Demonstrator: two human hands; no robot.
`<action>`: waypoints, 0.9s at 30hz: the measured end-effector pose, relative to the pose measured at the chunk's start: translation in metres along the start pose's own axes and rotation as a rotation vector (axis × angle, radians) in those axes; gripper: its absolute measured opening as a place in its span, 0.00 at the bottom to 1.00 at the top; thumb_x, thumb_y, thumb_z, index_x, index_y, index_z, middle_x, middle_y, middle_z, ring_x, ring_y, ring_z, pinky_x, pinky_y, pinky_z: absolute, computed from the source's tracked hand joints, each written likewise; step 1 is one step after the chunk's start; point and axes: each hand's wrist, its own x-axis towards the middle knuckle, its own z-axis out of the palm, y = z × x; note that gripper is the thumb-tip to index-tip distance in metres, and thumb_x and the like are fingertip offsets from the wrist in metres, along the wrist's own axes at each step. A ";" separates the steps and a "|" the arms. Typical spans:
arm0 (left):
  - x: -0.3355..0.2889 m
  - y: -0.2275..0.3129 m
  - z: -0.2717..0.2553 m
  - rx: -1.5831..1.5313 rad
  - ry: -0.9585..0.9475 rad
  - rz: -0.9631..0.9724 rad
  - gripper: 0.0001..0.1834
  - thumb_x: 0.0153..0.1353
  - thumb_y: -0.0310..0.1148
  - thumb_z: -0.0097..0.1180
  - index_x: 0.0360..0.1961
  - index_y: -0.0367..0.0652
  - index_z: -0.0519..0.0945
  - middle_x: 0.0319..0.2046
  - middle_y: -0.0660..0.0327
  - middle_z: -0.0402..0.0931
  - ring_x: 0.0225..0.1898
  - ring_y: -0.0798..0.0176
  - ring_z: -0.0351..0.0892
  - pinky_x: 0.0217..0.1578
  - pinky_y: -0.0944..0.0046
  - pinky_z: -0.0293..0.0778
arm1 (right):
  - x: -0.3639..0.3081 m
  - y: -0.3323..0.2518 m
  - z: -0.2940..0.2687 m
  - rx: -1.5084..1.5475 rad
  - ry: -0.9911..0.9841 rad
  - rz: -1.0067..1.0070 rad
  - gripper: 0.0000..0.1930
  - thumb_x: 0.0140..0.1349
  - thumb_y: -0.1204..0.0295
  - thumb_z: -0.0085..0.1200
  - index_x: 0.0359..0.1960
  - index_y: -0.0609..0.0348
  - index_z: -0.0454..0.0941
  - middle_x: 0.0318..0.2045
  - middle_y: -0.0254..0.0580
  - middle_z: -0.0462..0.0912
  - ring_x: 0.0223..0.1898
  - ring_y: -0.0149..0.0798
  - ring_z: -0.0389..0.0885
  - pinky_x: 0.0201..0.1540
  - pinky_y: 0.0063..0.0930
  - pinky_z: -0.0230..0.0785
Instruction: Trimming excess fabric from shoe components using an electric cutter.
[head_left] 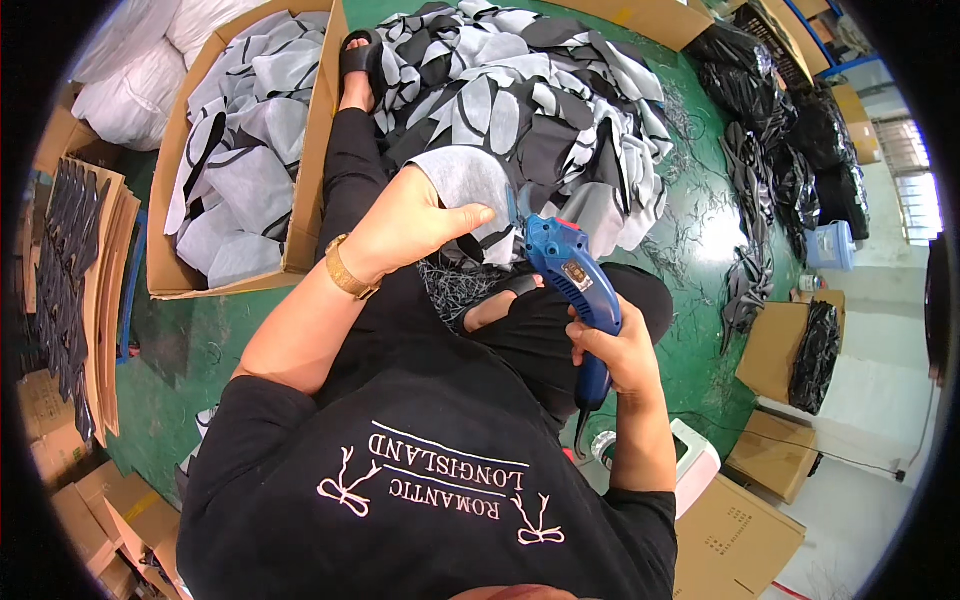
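Note:
My left hand pinches a grey fabric piece with a dark edge, thumb on top, holding it up over my lap. My right hand is wrapped round the handle of blue electric scissors, whose cord runs down from the handle's end. The cutting head of the scissors is right at the fabric's right edge; whether the blades touch it I cannot tell. Beyond my hands a large heap of grey and black fabric pieces lies on the floor.
At the left stands an open cardboard box full of grey fabric pieces. Thin dark trimmings lie around my feet. Black plastic bags, a light blue bucket and cardboard boxes line the right side. White sacks sit at the far left.

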 end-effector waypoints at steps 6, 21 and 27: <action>-0.005 0.003 -0.002 0.031 -0.084 -0.019 0.14 0.55 0.23 0.61 0.44 0.37 0.76 0.37 0.67 0.79 0.39 0.73 0.75 0.43 0.70 0.72 | 0.000 -0.005 0.000 -0.023 -0.012 -0.013 0.15 0.47 0.79 0.59 0.38 0.69 0.73 0.23 0.40 0.77 0.19 0.31 0.76 0.22 0.25 0.71; -0.024 -0.010 0.033 -0.429 -0.148 -0.209 0.25 0.57 0.22 0.59 0.56 0.39 0.69 0.47 0.64 0.76 0.47 0.70 0.76 0.47 0.68 0.73 | 0.065 -0.022 0.040 -0.205 0.211 -0.358 0.21 0.44 0.69 0.69 0.38 0.66 0.74 0.27 0.35 0.78 0.25 0.26 0.74 0.28 0.22 0.69; -0.008 -0.011 0.038 -0.775 0.004 -0.227 0.20 0.59 0.26 0.58 0.52 0.39 0.72 0.45 0.62 0.77 0.44 0.67 0.78 0.45 0.65 0.75 | 0.063 -0.018 0.050 -0.296 0.198 -0.400 0.21 0.44 0.70 0.68 0.39 0.65 0.74 0.27 0.36 0.78 0.25 0.27 0.75 0.31 0.24 0.70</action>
